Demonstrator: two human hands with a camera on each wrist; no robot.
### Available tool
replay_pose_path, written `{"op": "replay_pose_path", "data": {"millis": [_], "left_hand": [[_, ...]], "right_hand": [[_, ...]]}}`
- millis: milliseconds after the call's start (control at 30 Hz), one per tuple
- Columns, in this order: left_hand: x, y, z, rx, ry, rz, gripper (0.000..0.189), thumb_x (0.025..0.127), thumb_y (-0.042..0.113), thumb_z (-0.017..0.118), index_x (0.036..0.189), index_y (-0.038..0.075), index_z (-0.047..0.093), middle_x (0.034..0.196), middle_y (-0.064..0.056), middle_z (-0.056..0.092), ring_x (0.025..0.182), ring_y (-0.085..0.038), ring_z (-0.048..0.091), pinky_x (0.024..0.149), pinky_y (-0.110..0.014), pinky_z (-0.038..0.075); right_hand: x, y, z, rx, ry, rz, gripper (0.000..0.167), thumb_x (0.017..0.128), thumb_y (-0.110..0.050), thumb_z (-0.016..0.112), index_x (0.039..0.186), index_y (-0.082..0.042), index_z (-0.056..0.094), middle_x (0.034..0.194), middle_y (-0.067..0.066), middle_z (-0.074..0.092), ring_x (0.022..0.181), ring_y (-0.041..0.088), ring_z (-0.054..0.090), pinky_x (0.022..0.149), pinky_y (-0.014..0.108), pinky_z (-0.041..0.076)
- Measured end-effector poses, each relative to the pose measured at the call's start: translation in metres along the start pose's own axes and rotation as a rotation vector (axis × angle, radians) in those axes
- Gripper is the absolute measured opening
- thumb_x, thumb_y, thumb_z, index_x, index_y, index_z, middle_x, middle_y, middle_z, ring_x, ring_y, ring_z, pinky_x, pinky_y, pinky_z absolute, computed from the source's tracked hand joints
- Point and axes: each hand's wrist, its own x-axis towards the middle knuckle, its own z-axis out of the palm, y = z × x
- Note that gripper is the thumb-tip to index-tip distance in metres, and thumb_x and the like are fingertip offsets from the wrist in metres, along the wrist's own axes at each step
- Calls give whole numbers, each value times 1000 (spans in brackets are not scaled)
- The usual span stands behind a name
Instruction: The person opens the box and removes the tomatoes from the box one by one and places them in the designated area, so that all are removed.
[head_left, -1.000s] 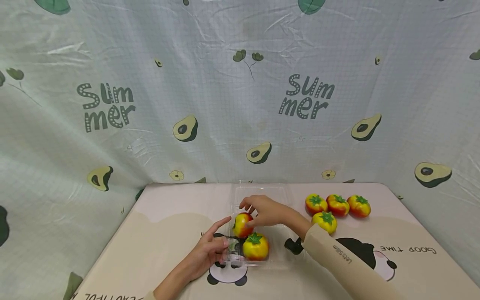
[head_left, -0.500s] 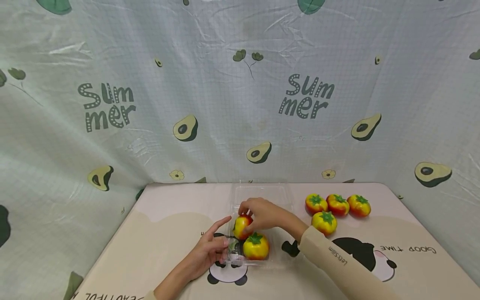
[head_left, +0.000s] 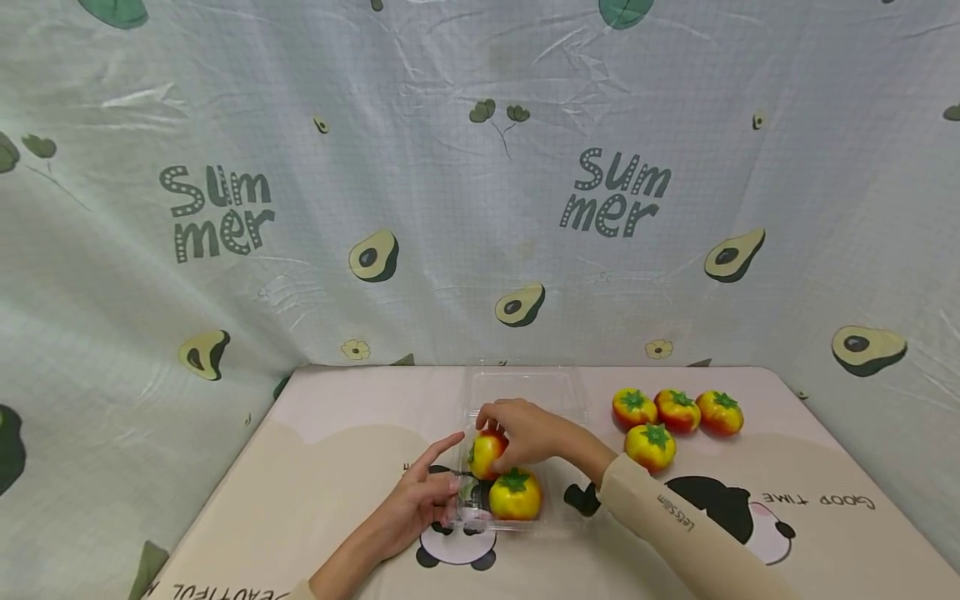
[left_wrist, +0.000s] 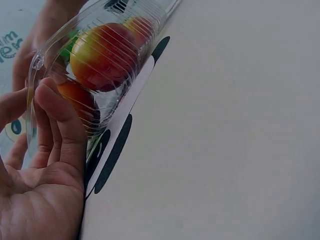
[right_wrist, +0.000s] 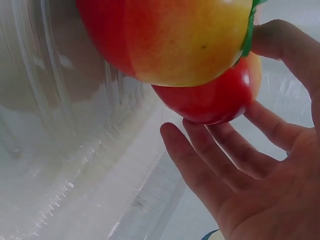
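A clear plastic box [head_left: 547,500] lies with its lid folded back at mid-table. Two red-and-yellow toy persimmons are inside it. My right hand [head_left: 525,429] grips the far persimmon [head_left: 486,454], thumb on one side and fingers on the other. This one is tipped over, its green leaves facing left. In the right wrist view, fingertips [right_wrist: 175,137] reach the underside of the held persimmon [right_wrist: 215,97]. The near persimmon [head_left: 515,496] sits leaf up. On the box's left side, my left hand [head_left: 408,508] holds the rim, index finger stretched out.
Several loose toy persimmons [head_left: 677,411] stand at the back right, beyond my right forearm. The box's clear lid [head_left: 525,385] reaches toward the table's far edge. A printed cloth [head_left: 435,183] hangs behind the table.
My right hand has come down slightly and its fingers have closed round the far persimmon. The left hand and the box have stayed in place.
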Motion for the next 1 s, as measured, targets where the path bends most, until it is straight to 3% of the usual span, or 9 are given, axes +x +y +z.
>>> {"op": "replay_pose_path", "data": {"millis": [633,1000], "left_hand": [[0,1,1,8,3,3,70,105,8,49,165,25,16,74,6,63,62,-10,56,64,-22,53],[0,1,1,4,-6,11,71,105,6,49,165,25,16,76,5,63,63,-9,57,64,-22,52]], "right_hand": [[-14,4,-15,77,130,-111,63,75,-20,88,130,-10,58,118,1,66,103,14,61,85,20,56],[-35,8,-33,131,289,-114,64,74,-15,86,131,-10,57,126,4,65,112,20,63,92,33,60]]}}
